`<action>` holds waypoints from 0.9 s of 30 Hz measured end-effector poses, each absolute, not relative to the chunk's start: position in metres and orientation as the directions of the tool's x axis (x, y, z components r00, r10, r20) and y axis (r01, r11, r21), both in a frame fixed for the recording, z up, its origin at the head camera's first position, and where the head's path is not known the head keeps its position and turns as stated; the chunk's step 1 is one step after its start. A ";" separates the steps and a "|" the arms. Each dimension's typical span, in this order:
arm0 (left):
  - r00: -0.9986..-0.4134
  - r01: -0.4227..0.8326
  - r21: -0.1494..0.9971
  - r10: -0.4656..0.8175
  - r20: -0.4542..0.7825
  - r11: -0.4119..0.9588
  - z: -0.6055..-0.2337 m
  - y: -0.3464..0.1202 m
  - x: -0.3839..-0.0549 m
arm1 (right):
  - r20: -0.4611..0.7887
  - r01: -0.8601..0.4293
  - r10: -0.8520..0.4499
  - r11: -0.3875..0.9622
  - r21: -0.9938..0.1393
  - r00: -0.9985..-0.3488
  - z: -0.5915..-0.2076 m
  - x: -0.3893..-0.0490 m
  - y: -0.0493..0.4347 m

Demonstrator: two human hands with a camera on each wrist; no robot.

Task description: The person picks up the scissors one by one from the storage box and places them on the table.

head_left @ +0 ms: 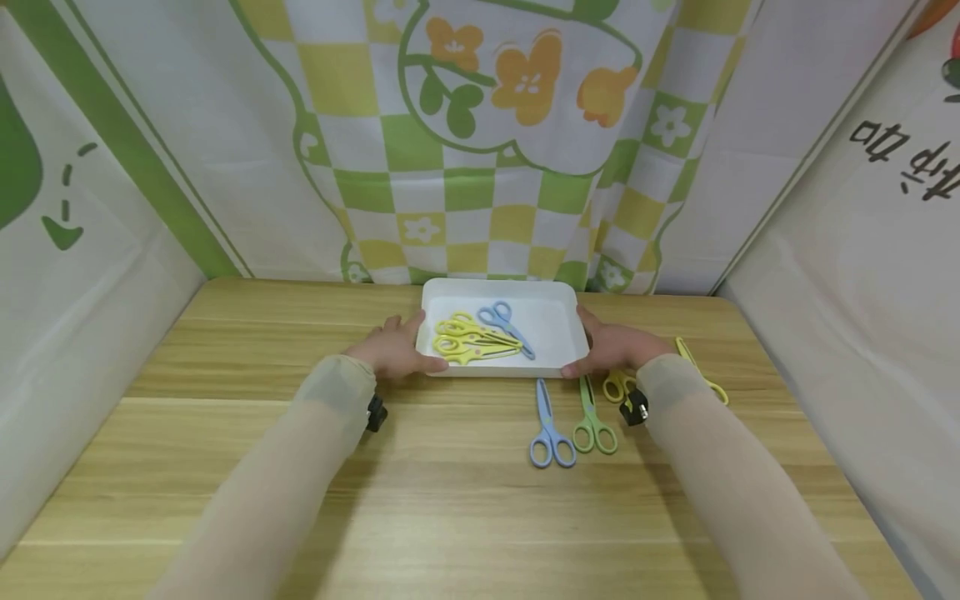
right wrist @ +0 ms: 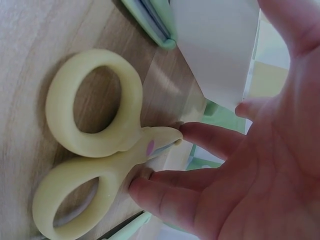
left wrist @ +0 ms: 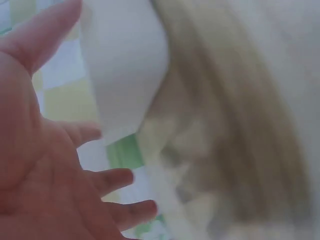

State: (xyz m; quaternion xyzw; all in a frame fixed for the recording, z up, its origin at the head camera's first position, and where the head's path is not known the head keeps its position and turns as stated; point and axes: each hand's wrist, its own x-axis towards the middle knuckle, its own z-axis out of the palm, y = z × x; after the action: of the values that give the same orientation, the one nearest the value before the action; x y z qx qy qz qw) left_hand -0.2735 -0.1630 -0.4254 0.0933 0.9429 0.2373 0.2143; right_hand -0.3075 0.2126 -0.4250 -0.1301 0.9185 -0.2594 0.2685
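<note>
Grip: left hand (head_left: 392, 350) and right hand (head_left: 617, 346) each grasping one end, likely for balance.
Tray (head_left: 561, 327): keeps yellow scissors (head_left: 465, 355) together.

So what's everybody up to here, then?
A person's left hand and right hand touch opposite ends of a white tray. Inside lie yellow scissors and a blue pair. More scissors lie outside it on the table: one blue, one green, and yellow ones around the right wrist.
</note>
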 end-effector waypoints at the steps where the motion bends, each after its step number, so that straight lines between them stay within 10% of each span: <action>1: -0.898 0.089 0.475 0.277 -0.343 0.876 -0.423 -0.162 -0.275 | -0.424 -0.101 -0.382 0.829 -0.550 -0.821 -0.425 -0.308 0.213; 8: -0.920 0.273 0.354 0.350 -0.177 0.895 -0.408 -0.147 -0.289 | -0.427 -0.100 -0.382 0.829 -0.550 -0.819 -0.426 -0.307 0.214; 27: -0.846 0.401 0.201 0.445 -0.292 0.894 -0.399 -0.128 -0.307 | -0.432 -0.094 -0.377 0.831 -0.548 -0.819 -0.423 -0.306 0.213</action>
State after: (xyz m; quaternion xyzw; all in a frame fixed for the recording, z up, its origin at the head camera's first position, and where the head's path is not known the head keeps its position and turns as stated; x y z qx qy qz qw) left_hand -0.3069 -0.1281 -0.3988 0.2207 0.9585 0.0662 0.1677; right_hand -0.3064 0.2134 -0.4234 -0.1284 0.9176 -0.2603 0.2716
